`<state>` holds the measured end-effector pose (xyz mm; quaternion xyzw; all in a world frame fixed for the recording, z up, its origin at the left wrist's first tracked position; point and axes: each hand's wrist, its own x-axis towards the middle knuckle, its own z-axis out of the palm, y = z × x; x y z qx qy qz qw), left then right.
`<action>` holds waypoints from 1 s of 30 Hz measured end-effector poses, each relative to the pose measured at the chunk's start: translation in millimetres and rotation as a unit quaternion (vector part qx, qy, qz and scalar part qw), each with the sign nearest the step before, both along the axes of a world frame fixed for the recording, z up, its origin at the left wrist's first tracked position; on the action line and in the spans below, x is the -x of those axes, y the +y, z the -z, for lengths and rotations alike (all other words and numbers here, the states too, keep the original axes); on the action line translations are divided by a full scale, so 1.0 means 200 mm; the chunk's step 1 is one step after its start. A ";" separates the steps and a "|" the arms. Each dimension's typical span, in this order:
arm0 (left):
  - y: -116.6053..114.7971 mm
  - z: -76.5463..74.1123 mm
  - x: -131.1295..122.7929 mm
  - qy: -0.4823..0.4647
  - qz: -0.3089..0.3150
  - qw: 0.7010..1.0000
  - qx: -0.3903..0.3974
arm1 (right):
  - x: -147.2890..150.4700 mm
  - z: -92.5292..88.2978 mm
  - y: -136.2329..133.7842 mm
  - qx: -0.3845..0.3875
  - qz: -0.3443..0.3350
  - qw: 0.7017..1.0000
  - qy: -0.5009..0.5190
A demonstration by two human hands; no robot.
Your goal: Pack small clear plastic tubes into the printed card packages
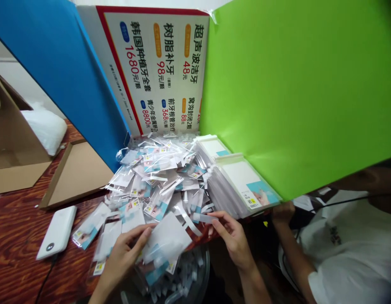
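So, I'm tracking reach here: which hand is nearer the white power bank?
Left. The left hand holds a clear packet just right of the power bank; the right hand, pinching a strip, is much farther right, near the neat packet stack.

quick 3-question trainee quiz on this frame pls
1. True or false: the left hand holds a clear packet.
2. What does the right hand pinch? A) thin clear strip B) scissors C) pen
3. Fill in: the white power bank lies to the ___ of the loose packet pile.
Key: 1 true; 2 A; 3 left.
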<state>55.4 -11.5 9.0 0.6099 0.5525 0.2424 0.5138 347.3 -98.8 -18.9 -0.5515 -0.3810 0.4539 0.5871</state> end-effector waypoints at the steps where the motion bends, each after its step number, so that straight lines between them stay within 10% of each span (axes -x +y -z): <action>1: 0.03 0.01 0.02 0.005 -0.042 0.999 -0.013 | 0.02 0.02 0.02 -0.009 0.007 1.000 0.016; 7: 0.19 0.09 0.17 0.081 -0.271 0.948 -0.143 | 0.13 0.03 0.14 -0.041 0.026 0.995 0.091; 12: 0.22 0.17 0.28 0.205 -0.383 0.896 -0.088 | 0.24 -0.02 0.23 -0.036 -0.010 0.993 0.114; 19: 0.22 0.34 0.26 0.300 -0.319 0.819 -0.370 | 0.37 0.00 0.35 -0.013 -0.038 0.989 0.143; 25: 0.18 0.33 0.27 0.390 -0.287 0.762 -0.430 | 0.41 0.00 0.37 0.006 -0.045 0.991 0.126; 30: 0.10 0.19 0.14 0.215 -0.204 0.862 -0.411 | 0.43 0.00 0.37 0.010 -0.045 0.993 0.113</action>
